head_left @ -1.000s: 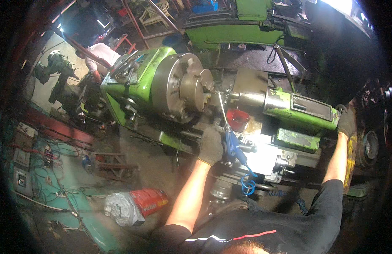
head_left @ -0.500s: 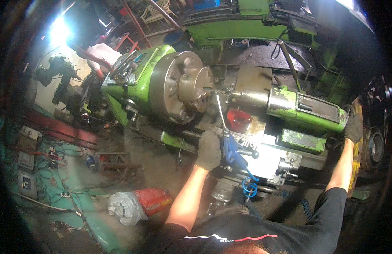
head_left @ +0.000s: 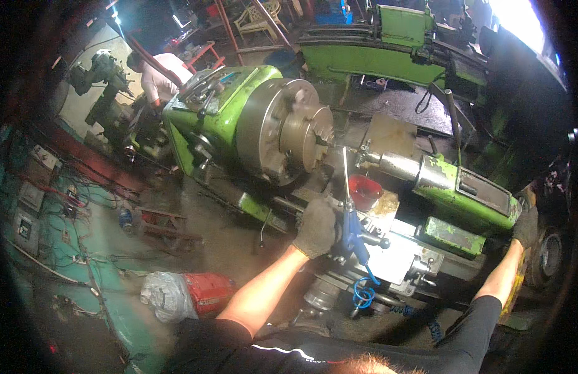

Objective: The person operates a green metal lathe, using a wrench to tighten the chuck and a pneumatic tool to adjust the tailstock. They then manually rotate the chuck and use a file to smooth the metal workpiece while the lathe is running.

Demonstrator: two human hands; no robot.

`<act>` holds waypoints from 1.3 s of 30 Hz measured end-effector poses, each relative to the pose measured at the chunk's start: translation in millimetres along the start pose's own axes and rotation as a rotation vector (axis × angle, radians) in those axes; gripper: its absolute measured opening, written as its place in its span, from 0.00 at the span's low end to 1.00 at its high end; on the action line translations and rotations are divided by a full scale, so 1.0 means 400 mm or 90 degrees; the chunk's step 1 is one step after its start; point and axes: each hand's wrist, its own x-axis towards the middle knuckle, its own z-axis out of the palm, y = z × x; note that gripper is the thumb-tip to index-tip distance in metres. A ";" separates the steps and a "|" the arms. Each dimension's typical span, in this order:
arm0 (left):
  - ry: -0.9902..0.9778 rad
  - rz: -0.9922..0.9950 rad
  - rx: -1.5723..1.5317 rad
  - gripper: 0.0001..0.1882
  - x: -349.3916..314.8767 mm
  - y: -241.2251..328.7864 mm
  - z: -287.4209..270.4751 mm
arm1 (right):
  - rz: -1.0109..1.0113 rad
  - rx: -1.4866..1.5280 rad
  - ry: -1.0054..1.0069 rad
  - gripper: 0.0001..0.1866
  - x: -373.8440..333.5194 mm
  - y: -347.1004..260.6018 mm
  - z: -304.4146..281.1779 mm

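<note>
My left hand (head_left: 317, 229), in a dark work glove, is closed at the side of a blue air blow gun (head_left: 351, 228); the fingertips are hidden. The gun's thin nozzle points up at the gap between the lathe chuck (head_left: 273, 132) and the tailstock (head_left: 466, 190). A round steel piece (head_left: 299, 138) sits at the chuck's face, its edges blurred. From the tailstock a bright steel quill (head_left: 398, 167) reaches toward it, with a tool at its tip. Also gloved, my right hand (head_left: 524, 225) is closed at the tailstock's outer end, where the handwheel is mostly covered.
A red cup (head_left: 365, 192) stands on the lathe carriage beside the nozzle. Below the gun hangs a coiled blue hose (head_left: 364, 293). A red sack-like bundle (head_left: 208, 292) lies on the floor at left, near loose cables. Another person (head_left: 161, 78) bends over at the far left.
My view has turned, so the lathe sits lower and further right in it. The bright glare at the upper left has gone. Both hands keep their places on the machine.
</note>
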 end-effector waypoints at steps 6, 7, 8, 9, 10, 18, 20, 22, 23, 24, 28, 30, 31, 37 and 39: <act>-0.019 0.041 0.059 0.07 0.003 -0.024 0.023 | -0.041 -0.088 0.256 0.30 -0.144 -0.235 -0.135; 0.023 0.052 -0.004 0.08 0.015 -0.017 0.014 | -0.095 0.014 0.304 0.22 -0.165 -0.259 -0.122; 0.068 0.058 -0.060 0.09 0.025 -0.009 -0.005 | -0.136 0.058 0.372 0.21 -0.244 -0.339 -0.128; 0.112 0.070 -0.122 0.10 0.033 0.002 -0.019 | -0.179 0.093 0.440 0.20 -0.327 -0.414 -0.140; 0.164 0.049 -0.140 0.12 0.023 0.019 -0.048 | -0.158 0.261 0.308 0.20 -0.428 -0.512 -0.172; 0.217 -0.340 -0.148 0.16 -0.375 -0.403 -0.089 | -0.346 0.437 -0.011 0.19 -0.925 -0.960 -0.331; 0.239 -0.585 -0.303 0.19 -0.604 -0.703 0.129 | -0.296 0.357 -0.037 0.17 -0.931 -0.969 -0.311; 0.052 -0.787 -0.270 0.27 -0.692 -0.815 0.125 | -0.284 0.247 0.026 0.17 -0.929 -0.971 -0.307; -0.124 -0.768 -0.091 0.32 -0.802 -0.971 0.198 | -0.295 0.164 0.053 0.17 -0.938 -0.970 -0.307; -0.162 -0.810 -0.098 0.35 -0.834 -1.015 0.233 | -0.271 0.125 0.035 0.17 -0.934 -0.978 -0.314; -0.325 -0.832 -0.117 0.43 -0.983 -1.290 0.446 | -0.140 -0.027 -0.007 0.17 -0.934 -0.912 -0.307; -0.304 -0.977 -0.316 0.38 -0.990 -1.306 0.472 | -0.114 -0.036 -0.009 0.18 -0.944 -0.917 -0.304; -0.196 -1.120 -0.493 0.32 -0.910 -1.262 0.436 | -0.132 -0.024 -0.002 0.19 -0.911 -0.959 -0.286; -0.031 -1.213 -0.866 0.13 -0.899 -1.262 0.401 | -0.074 -0.076 -0.015 0.22 -0.930 -0.926 -0.286; -0.042 -1.173 -0.893 0.15 -0.871 -1.246 0.361 | -0.055 -0.095 -0.016 0.21 -0.931 -0.958 -0.285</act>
